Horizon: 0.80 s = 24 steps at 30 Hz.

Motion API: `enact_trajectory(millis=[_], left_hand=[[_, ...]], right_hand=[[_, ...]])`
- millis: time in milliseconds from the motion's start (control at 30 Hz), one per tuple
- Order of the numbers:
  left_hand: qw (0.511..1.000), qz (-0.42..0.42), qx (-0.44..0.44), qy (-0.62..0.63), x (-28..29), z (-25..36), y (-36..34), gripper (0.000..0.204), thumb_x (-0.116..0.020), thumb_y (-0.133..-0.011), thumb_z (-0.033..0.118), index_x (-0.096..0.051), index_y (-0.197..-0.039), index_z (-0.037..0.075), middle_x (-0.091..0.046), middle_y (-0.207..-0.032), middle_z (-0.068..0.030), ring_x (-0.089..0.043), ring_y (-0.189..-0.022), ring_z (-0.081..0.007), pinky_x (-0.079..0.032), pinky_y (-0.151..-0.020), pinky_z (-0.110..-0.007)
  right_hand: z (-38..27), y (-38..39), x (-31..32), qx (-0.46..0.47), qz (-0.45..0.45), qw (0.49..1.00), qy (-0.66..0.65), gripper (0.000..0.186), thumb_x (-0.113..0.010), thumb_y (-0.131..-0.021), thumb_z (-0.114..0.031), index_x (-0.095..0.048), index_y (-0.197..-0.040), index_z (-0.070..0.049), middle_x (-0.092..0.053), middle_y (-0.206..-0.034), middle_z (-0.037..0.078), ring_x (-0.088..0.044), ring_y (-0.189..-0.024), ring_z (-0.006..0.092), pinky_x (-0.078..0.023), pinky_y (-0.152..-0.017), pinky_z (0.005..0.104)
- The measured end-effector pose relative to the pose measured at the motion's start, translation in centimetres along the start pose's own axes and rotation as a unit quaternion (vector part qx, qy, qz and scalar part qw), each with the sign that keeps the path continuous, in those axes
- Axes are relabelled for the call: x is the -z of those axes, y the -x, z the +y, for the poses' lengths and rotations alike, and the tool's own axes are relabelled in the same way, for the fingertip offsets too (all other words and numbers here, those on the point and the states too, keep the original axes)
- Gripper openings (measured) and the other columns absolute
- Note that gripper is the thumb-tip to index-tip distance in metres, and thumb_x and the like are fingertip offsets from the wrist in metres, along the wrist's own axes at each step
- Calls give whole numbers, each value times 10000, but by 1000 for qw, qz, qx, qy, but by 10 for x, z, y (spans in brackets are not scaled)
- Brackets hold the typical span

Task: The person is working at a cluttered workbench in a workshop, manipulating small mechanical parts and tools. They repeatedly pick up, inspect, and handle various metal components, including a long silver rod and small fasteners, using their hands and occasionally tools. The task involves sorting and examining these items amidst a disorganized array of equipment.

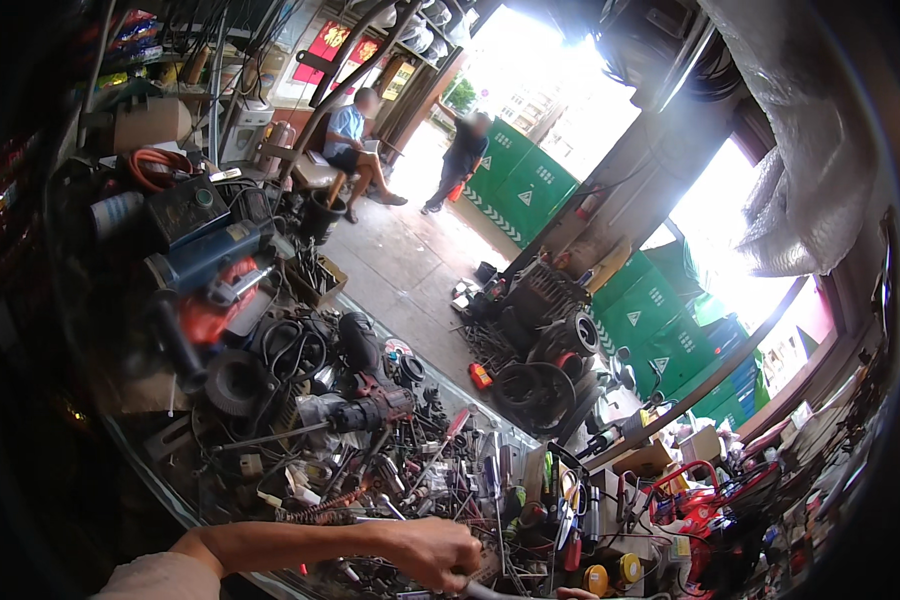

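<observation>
My left hand [435,553] reaches in from the lower left and is closed, low over the cluttered bench. A grey metal rod-like piece [485,592] comes out from under its fingers, and its far end leaves the picture. Of my right hand [576,593] only a few fingertips show at the lower edge; what they hold is hidden. Near the left hand lie a coil spring [335,503] and many loose metal parts. To the right are scissors [570,505], a red-handled screwdriver [573,552] and two yellow round caps [596,578].
A power tool [365,408] with a long rod lies across the heap. Blue cylinder [205,257] and orange-red tool [220,305] sit further left. Beyond the bench are wheels [535,395] on the floor, a seated person [348,135], a standing person [465,155] and green panels [520,185].
</observation>
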<state>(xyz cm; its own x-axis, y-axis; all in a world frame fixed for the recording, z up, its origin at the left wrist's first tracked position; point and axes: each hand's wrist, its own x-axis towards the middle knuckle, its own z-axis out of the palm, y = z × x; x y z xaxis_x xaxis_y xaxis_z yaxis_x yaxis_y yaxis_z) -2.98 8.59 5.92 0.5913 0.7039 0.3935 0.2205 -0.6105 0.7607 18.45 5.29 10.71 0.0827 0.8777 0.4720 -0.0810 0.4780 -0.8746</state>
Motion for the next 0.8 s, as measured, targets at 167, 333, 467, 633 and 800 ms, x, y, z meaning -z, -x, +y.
enact_trajectory(millis=[167, 333, 467, 633, 800], left_hand=[[953, -143, -72, 257, 19, 34, -4, 248, -587, -836, 238, -648, -811, 0, -563, -605, -22, -494, -548, -107, -381, -485, -280], [889, -30, 21, 456, 28, 46, 1, 235, -636, -830, 244, -670, -844, 12, -576, -616, 29, -447, -496, -27, -332, -437, -182], [779, 77, 32, 621, 18, 39, 3, 164, -620, -827, 169, -614, -783, 10, -405, -510, 49, -333, -426, -41, -241, -395, -203], [706, 155, 66, 688, 19, 46, -5, 206, -573, -857, 142, -498, -674, 82, -330, -495, 55, -271, -425, -52, -219, -409, -225], [679, 182, 89, 706, 19, 41, -9, 173, -554, -849, 177, -548, -703, 84, -395, -488, 6, -347, -430, -98, -275, -407, -265]], right_hand=[[29, -10, 18, 249, 56, 930, 265, 199, -513, -893, -172, -585, -966, -2, -563, -615, 73, -437, -405, 113, -355, -371, 222], [26, -5, 6, -208, -1, 851, -483, 380, -438, -909, -224, -470, -1184, 37, -487, -564, 25, -333, -386, 111, -295, -359, 226], [18, 4, -11, -134, -112, 837, -518, 385, -459, -897, -203, -464, -1199, 35, -607, -898, 120, -451, -544, 139, -382, -453, 273], [40, 16, 1, -110, 5, 848, -519, 380, -495, -885, -175, -465, -1203, 30, -597, -1034, 147, -555, -750, 197, -433, -497, 297], [54, 14, 7, 47, -89, 914, -392, 246, -489, -884, -118, -539, -982, 102, -584, -946, 244, -620, -728, 285, -544, -577, 293]])
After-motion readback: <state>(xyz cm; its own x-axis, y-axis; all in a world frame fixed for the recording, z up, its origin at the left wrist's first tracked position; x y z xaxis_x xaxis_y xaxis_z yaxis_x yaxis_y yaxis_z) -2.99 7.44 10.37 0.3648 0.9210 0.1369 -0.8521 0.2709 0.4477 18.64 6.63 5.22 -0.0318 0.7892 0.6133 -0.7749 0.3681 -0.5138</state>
